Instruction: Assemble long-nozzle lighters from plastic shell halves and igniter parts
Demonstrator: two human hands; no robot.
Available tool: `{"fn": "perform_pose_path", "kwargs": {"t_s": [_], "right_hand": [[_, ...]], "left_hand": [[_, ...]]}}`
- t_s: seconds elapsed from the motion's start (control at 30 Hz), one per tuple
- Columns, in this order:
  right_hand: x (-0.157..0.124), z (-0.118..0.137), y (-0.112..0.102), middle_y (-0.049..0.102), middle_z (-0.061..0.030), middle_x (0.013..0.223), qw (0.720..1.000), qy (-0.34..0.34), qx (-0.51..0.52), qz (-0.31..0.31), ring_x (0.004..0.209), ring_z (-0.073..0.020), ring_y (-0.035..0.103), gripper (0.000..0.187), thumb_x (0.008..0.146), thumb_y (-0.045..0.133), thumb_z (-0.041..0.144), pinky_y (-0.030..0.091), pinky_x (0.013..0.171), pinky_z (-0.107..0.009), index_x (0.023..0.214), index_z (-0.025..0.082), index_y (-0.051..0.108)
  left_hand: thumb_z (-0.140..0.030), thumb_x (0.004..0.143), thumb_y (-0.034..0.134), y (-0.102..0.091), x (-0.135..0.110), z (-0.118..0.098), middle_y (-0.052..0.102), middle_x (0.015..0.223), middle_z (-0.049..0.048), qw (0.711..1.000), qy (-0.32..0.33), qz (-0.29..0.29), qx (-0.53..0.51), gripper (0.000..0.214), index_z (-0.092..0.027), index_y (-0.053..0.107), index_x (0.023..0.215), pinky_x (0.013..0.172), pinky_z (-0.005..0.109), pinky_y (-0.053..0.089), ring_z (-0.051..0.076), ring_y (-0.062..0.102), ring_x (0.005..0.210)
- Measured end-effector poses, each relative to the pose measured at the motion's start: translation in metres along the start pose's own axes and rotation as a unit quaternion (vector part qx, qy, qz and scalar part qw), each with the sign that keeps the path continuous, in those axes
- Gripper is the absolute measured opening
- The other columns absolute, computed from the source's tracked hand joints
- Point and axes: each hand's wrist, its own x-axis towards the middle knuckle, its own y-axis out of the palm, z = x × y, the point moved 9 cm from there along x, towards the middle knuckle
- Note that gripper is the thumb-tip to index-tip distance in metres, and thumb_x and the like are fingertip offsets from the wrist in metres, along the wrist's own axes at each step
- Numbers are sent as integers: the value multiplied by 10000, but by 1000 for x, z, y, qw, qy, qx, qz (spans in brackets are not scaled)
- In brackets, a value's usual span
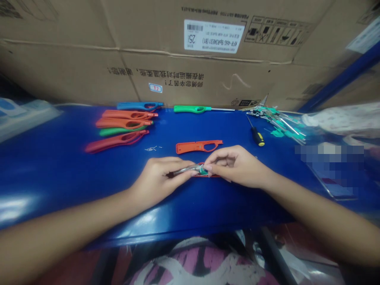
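Observation:
My left hand (158,178) pinches a thin metal tube (186,169) that ends in a small green part (203,171). My right hand (234,164) is closed on that green end from the other side. Both hands rest on the blue table (59,170), over an orange shell half (208,175) that is mostly hidden beneath them. A second orange lighter shell half (198,146) lies just beyond the hands, open side up.
Orange, red, green and blue lighter shells (123,128) lie stacked at far left. A green lighter with a metal tube (198,109) sits by the cardboard box (190,47). A yellow-handled screwdriver (257,134), a pile of metal tubes with green parts (279,120) and small loose pins (152,149) are nearby.

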Motion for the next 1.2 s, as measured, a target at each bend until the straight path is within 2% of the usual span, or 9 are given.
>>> {"fn": "perform_pose_path", "kwargs": {"t_s": [0.07, 0.2, 0.27, 0.47, 0.63, 0.83, 1.07, 1.2], "right_hand": [[0, 2, 1, 687, 2, 667, 1000, -6, 8, -8, 472, -49, 506, 161, 812, 726, 302, 392, 440, -180, 829, 143, 705], [1, -3, 2, 720, -17, 720, 1000, 0, 18, -21, 621, -95, 636, 129, 809, 726, 277, 507, 611, -215, 833, 151, 710], [1, -6, 2, 729, -28, 737, 1000, 3, 15, -24, 669, -111, 659, 135, 811, 724, 283, 521, 654, -230, 844, 152, 715], [2, -8, 4, 715, -27, 725, 1000, 8, 12, -24, 603, -86, 612, 150, 835, 704, 292, 475, 566, -203, 834, 142, 704], [0, -5, 2, 702, -14, 706, 1000, 21, 4, -11, 442, -46, 481, 184, 824, 717, 319, 372, 408, -184, 869, 141, 709], [0, -1, -1, 737, -47, 769, 999, 1, -32, 16, 440, -51, 500, 274, 852, 696, 405, 422, 427, -198, 834, 134, 736], [-1, -1, 5, 759, -68, 867, 998, -10, -47, 42, 463, -59, 512, 318, 885, 651, 416, 434, 446, -209, 991, 139, 766], [0, 1, -2, 639, 5, 629, 993, -28, -115, 8, 451, -68, 447, 321, 890, 644, 395, 349, 432, -207, 1036, 133, 757]], "left_hand": [[-225, 897, 722, 1, 0, 0, 795, 932, 22, 1000, -4, 3, -5, 157, -177, 794, 1029, 655, 175, 540, 110, 724, 736], [-225, 907, 710, 2, 1, 1, 792, 931, 20, 1000, -7, 6, -18, 156, -182, 795, 1031, 664, 178, 541, 115, 728, 750], [-225, 910, 706, 3, 1, 2, 791, 933, 17, 1000, -7, 8, -22, 157, -188, 794, 1035, 669, 179, 543, 115, 729, 754], [-233, 917, 696, 5, 0, 2, 795, 958, 26, 999, -5, 14, -33, 158, -196, 793, 1037, 735, 205, 573, 139, 743, 802], [-248, 933, 675, 3, 2, 1, 792, 962, 37, 1000, -2, 18, -15, 163, -201, 789, 1040, 721, 229, 575, 151, 734, 799], [-260, 927, 683, -2, 7, 2, 743, 954, 51, 999, 18, 30, 26, 201, -227, 775, 1103, 775, 272, 541, 166, 681, 866], [-287, 924, 690, -2, 8, -1, 707, 875, 44, 997, 39, 39, 54, 228, -216, 769, 1125, 745, 283, 499, 161, 631, 812], [-313, 916, 699, -2, 10, 0, 733, 894, 52, 996, 36, 56, 66, 231, -207, 767, 1111, 742, 293, 497, 167, 621, 802]]}}
